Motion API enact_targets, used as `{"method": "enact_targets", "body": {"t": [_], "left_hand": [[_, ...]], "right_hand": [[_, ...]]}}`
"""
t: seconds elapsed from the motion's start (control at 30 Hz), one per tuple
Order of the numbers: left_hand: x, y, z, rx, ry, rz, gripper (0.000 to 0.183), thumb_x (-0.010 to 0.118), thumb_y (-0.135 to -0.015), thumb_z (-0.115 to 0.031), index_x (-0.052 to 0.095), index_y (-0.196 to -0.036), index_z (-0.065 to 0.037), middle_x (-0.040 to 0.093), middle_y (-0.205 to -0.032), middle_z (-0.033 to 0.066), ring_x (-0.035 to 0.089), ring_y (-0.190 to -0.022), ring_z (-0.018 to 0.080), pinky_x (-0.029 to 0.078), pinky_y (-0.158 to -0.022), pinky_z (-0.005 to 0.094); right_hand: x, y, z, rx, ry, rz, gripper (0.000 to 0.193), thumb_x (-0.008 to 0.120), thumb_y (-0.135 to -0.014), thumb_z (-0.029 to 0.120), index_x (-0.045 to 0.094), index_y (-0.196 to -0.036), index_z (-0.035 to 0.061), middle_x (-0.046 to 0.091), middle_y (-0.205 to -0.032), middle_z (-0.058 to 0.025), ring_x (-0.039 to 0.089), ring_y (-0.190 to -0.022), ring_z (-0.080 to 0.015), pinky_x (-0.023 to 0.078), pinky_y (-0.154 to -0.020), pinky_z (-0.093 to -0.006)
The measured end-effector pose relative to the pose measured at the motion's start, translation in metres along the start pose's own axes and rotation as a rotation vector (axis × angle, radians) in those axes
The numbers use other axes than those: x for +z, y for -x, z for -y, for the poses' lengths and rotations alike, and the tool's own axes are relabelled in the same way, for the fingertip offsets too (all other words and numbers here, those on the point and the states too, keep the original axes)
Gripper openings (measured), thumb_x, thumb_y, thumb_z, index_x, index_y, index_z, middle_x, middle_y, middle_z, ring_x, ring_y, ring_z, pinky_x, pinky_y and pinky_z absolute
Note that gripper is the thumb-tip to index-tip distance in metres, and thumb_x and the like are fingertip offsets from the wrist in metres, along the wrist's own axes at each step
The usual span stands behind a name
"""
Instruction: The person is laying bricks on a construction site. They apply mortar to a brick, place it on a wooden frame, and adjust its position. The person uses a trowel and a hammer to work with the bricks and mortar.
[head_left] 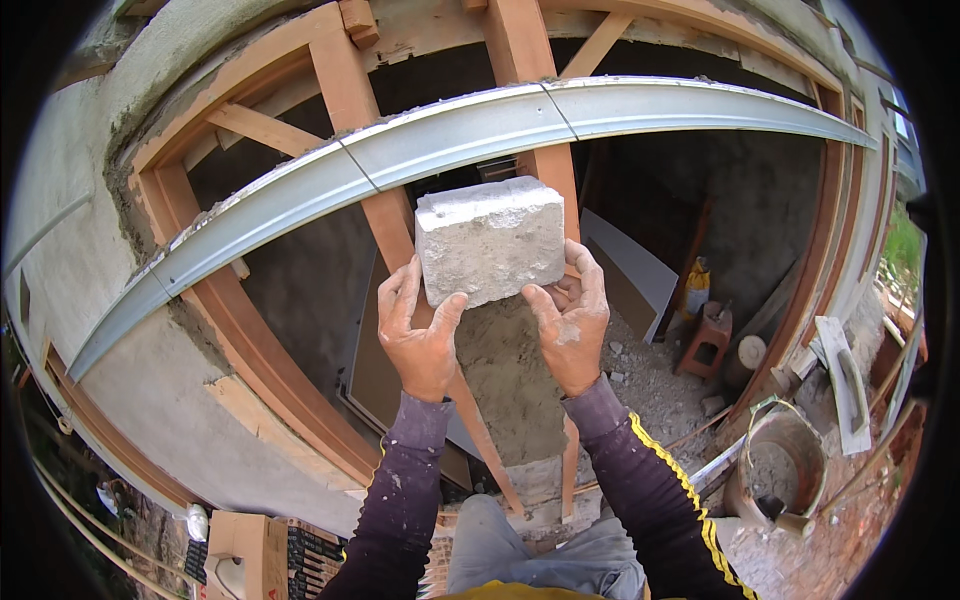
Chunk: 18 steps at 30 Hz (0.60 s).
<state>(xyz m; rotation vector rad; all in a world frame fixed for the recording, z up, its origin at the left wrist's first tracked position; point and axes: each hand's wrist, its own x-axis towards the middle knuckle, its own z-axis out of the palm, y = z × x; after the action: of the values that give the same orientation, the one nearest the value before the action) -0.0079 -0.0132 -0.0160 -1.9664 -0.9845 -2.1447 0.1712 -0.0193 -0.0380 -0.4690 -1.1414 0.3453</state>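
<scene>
Head view: both hands raise a grey concrete block (pixel 490 240), long axis running left to right, just below the curved metal rail (pixel 480 130). Left hand (pixel 420 335) clamps the block's near left corner; right hand (pixel 572 325) clamps its right end. Block rough, pitted, chipped edges. Wooden frame (pixel 250 330) behind; mortar bucket (pixel 780 465) low right.

Curved metal rail (pixel 450 135), wooden frame (pixel 260 340), mortar bucket (pixel 775 465), red stool (pixel 705 340)
</scene>
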Motion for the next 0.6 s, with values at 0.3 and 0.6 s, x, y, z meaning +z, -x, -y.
{"method": "enact_targets", "body": {"t": [0.3,0.6], "left_hand": [[0.021,-0.003,0.012,-0.055,-0.091,-0.111,0.061,0.093,-0.077,-0.010,0.074,-0.134,-0.002,0.061,-0.120,0.0103,0.061,-0.113,0.0283,0.052,-0.100,0.0416],[0.031,-0.003,0.023,0.148,-0.320,-0.203,0.060,0.094,-0.075,-0.010,0.075,-0.132,-0.002,0.060,-0.108,0.0081,0.057,-0.106,0.0287,0.051,-0.092,0.0419]], "right_hand": [[0.005,-0.018,-0.020,0.035,0.055,0.000,0.064,0.077,-0.090,-0.002,0.051,-0.148,-0.0032,0.054,-0.140,-0.0163,0.069,-0.111,-0.0242,0.062,-0.091,-0.0353],[0.007,-0.025,-0.020,-0.062,0.377,-0.052,0.064,0.084,-0.083,0.003,0.060,-0.143,0.0011,0.057,-0.131,-0.0123,0.058,-0.098,-0.0199,0.054,-0.086,-0.0339]]}}
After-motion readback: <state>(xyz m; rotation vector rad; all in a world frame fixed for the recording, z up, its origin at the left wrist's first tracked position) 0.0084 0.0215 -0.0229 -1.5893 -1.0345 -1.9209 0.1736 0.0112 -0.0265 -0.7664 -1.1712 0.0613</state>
